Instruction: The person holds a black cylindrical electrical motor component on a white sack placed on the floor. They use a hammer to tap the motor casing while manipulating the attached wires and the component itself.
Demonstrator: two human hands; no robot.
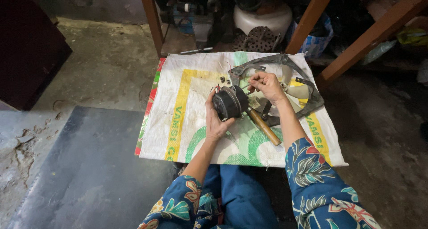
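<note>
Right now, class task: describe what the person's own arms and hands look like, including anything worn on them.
Both hands are bare: no gloves, rings or watch show on the left hand or the right hand. The forearms are uncovered. Each arm wears a loose dark blue sleeve ending near the elbow, printed with large leaves and flowers in teal, cream, orange and red.

— Any packaging here?

— One flattened woven sack (pixel 187 117), spread out on the floor in front of the person as a mat. It is white, with yellow bands, green curved shapes near the close edge and a red-and-green strip down its left side.

— Anything else?

— A blue-and-white printed bag (pixel 317 39) behind it, between the slanted wooden legs. No screens or signs.
</note>
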